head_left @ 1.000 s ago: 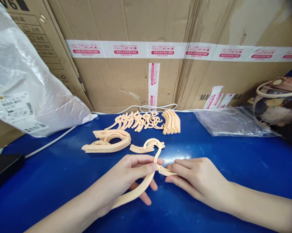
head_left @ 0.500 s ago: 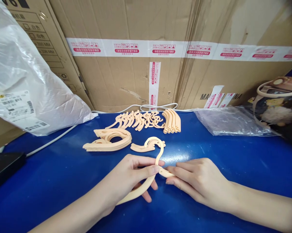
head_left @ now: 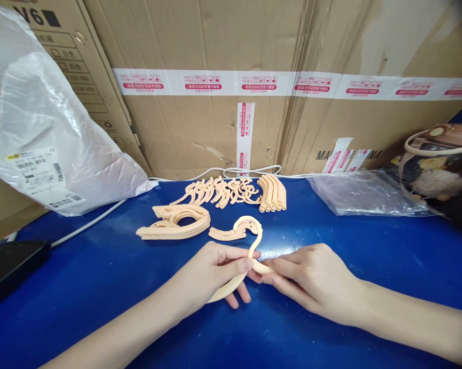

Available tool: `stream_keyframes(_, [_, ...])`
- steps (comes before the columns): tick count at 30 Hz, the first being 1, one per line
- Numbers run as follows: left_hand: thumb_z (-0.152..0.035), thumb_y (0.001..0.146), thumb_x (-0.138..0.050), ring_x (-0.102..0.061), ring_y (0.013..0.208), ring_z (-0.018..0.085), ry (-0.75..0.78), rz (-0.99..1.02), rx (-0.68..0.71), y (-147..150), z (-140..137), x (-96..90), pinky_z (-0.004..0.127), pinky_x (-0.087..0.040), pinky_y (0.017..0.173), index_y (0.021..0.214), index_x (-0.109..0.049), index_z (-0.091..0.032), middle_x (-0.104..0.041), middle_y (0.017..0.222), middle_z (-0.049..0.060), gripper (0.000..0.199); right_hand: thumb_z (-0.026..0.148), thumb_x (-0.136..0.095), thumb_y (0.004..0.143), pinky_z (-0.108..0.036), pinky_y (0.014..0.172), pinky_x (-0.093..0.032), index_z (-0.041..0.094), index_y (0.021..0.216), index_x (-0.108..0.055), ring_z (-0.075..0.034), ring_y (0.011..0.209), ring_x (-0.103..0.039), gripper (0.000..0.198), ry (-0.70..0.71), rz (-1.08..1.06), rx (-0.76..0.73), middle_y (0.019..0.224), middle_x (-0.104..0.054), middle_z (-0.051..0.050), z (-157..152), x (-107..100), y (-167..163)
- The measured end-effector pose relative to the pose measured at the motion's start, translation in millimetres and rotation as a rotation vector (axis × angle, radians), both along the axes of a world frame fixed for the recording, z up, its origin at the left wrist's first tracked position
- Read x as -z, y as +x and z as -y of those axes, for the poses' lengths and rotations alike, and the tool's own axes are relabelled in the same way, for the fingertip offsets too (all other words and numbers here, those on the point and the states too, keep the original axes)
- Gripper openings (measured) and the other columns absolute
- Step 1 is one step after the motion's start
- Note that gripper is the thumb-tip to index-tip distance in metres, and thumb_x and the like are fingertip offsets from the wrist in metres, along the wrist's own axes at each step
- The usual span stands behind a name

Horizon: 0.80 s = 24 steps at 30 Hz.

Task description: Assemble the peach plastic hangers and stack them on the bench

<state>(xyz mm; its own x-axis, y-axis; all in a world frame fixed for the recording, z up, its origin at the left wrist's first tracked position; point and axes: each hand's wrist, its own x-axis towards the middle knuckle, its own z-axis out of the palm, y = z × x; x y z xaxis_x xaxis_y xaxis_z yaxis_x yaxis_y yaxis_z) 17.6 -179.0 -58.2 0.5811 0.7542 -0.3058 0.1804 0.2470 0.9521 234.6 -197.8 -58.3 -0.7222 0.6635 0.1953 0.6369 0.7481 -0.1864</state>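
Black casing marks the far left of the desk (head_left: 111, 318), a flat dark device (head_left: 17, 271) with a white cable (head_left: 88, 225) beside it. Next, a white plastic bag (head_left: 77, 154) with a shipping label leans before cardboard (head_left: 200, 123) crossed by printed tape (head_left: 180, 84). Cream hanger parts (head_left: 177, 225) lie stacked on the desk, just beyond my left hand (head_left: 209, 271). Its fingers pinch a cream hanger (head_left: 256, 236) where the hook meets the arms, at the middle of the desk; one curved arm slants down to the left beneath my hand. Past the hook lie loose curved pieces (head_left: 225, 234), and behind them a row of small pieces (head_left: 219, 192) beside a bundle of curved bars (head_left: 273, 193). My right hand (head_left: 319, 277) has its fingers closed around the hanger's other arm (head_left: 262, 266), near the joint. Farther right are a clear plastic sheet (head_left: 369, 195) and a dark bag with a fluffy pompom (head_left: 436, 182).
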Motion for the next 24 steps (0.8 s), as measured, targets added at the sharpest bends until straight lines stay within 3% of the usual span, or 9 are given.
stream_keyframes(4, [-0.037,0.087,-0.054,-0.061,0.056,0.011,0.030,-0.028,0.026,1.8,0.2,1.1,0.019,-0.049,0.045,0.095,-0.068,-0.013,-0.068,0.085,0.006,0.030,0.034,-0.032,0.100,-0.026,0.051,-0.029,0.019,0.089,-0.066,-0.012,0.054,-0.059,0.039,0.047,0.002,-0.020,0.066,-0.068,-0.002,-4.4,-1.0,-0.1])
stream_keyframes(6, [-0.038,0.091,-0.046,-0.056,0.049,0.010,0.123,-0.119,0.033,4.0,4.6,-1.3,0.019,-0.045,0.044,0.089,-0.066,-0.013,-0.067,0.077,0.004,0.032,0.035,-0.034,0.100,-0.027,0.052,-0.029,0.018,0.086,-0.066,-0.012,0.055,-0.059,0.038,0.053,-0.007,-0.028,0.067,-0.067,-0.002,-6.9,-0.6,1.0])
stream_keyframes(9, [-0.039,0.096,-0.033,-0.051,0.045,0.011,0.465,-0.413,0.045,6.3,15.9,-8.9,0.022,-0.040,0.048,0.081,-0.061,-0.017,-0.061,0.062,0.001,0.039,0.040,-0.042,0.097,-0.028,0.057,-0.030,0.018,0.087,-0.065,-0.013,0.060,-0.059,0.033,0.087,-0.061,-0.026,0.067,-0.066,-0.001,-10.2,-0.7,3.7])
stream_keyframes(11, [-0.037,0.097,-0.032,-0.059,0.056,0.017,0.723,-0.628,0.060,6.4,23.2,-14.3,0.026,-0.037,0.054,0.083,-0.060,-0.019,-0.065,0.069,0.003,0.036,0.044,-0.047,0.094,-0.028,0.058,-0.030,0.018,0.085,-0.064,-0.014,0.059,-0.057,0.032,0.134,-0.112,-0.009,0.065,-0.064,-0.001,-11.8,-1.8,5.6])
stream_keyframes(13, [-0.035,0.097,-0.031,-0.063,0.067,0.021,0.843,-0.741,0.097,5.7,27.3,-17.3,0.028,-0.035,0.058,0.087,-0.059,-0.020,-0.068,0.078,0.005,0.033,0.047,-0.051,0.091,-0.029,0.059,-0.030,0.018,0.083,-0.062,-0.014,0.060,-0.054,0.032,0.180,-0.151,0.014,0.065,-0.062,-0.001,-13.0,-3.3,7.3])
stream_keyframes(19, [-0.034,0.096,-0.034,-0.055,0.056,0.017,0.886,-0.780,0.149,3.9,21.9,-11.9,0.026,-0.024,0.052,0.074,-0.047,-0.020,-0.061,0.066,0.000,0.029,0.047,-0.061,0.085,-0.033,0.073,-0.037,0.017,0.091,-0.058,-0.018,0.080,-0.053,0.032,0.179,-0.212,0.043,0.087,-0.063,-0.006,-16.2,-4.4,10.2])
stream_keyframes(22, [-0.035,0.096,-0.033,-0.051,0.053,0.015,0.890,-0.772,0.109,3.0,19.5,-10.7,0.026,-0.021,0.052,0.070,-0.044,-0.020,-0.056,0.061,-0.001,0.032,0.046,-0.061,0.085,-0.035,0.078,-0.038,0.017,0.099,-0.058,-0.021,0.092,-0.051,0.033,0.270,-0.246,0.051,0.103,-0.061,-0.009,-14.8,-3.5,10.8])
stream_keyframes(24, [-0.037,0.096,-0.034,-0.047,0.050,0.014,0.899,-0.766,0.068,2.0,19.4,-11.9,0.026,-0.020,0.051,0.068,-0.043,-0.020,-0.051,0.057,-0.002,0.034,0.041,-0.058,0.088,-0.035,0.076,-0.037,0.019,0.099,-0.060,-0.021,0.090,-0.052,0.025,0.351,-0.249,0.071,0.100,-0.061,-0.008,-12.2,-3.3,11.2])
